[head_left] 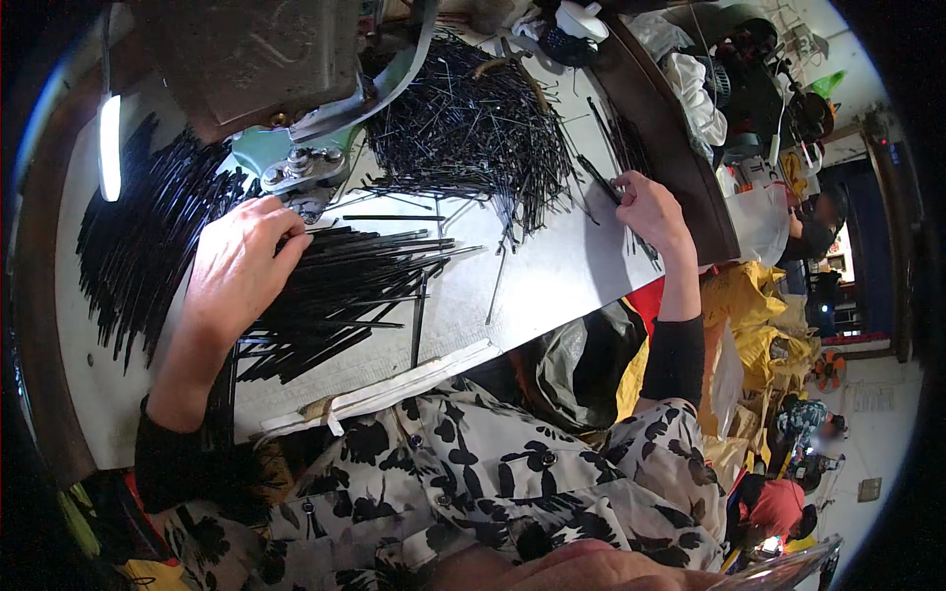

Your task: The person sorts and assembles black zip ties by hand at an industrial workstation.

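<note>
My left hand [241, 258] is closed, thumb and fingertips together just below the metal head [304, 175] of a green-bodied bench machine [258, 148]. What its fingers pinch, if anything, I cannot make out. Under and beside this hand lies a spread of thin black rods [345, 271]. Over at the right side of the table, my right hand [648, 209] has its fingers closed around a few thin black rods [597, 179]. A tangled heap of thin black pieces [468, 128] lies between the hands, farther back. Another dense pile of black rods [138, 241] fans out at the far left.
The white tabletop [443, 295] has a raised dark edge [680, 138] at the right. A lit lamp tube [109, 148] hangs at the left. A white strip [394, 384] runs along the front edge. Yellow bags [754, 305] and other people are to the right.
</note>
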Tool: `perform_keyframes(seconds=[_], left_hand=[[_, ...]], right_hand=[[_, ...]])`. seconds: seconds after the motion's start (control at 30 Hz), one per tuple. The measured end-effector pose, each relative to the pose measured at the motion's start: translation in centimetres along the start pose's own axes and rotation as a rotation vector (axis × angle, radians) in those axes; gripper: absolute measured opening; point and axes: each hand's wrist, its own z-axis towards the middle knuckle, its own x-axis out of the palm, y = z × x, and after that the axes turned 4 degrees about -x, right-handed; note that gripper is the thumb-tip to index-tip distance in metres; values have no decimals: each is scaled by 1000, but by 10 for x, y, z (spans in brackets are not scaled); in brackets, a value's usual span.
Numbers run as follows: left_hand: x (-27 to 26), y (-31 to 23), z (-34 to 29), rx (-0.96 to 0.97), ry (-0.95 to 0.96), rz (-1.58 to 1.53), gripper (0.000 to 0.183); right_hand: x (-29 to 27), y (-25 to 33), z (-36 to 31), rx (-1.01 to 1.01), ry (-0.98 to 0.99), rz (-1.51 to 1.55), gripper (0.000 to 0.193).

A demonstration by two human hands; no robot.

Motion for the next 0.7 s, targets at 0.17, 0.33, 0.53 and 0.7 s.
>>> perform_keyframes(seconds=[0.17,0.33,0.53,0.7], left_hand=[[-3,1,-2,-4,13,-2,14],[-3,5,-2,32,8,-29,14],[2,7,3,108,-82,30,13],[4,1,1,110,-103,-23,14]], right_hand=[[1,-6,2,40,10,-4,35],[8,-31,19,113,-177,-171,34],[24,-1,48,-29,-213,105,29],[30,60,54,-122,-165,36,29]])
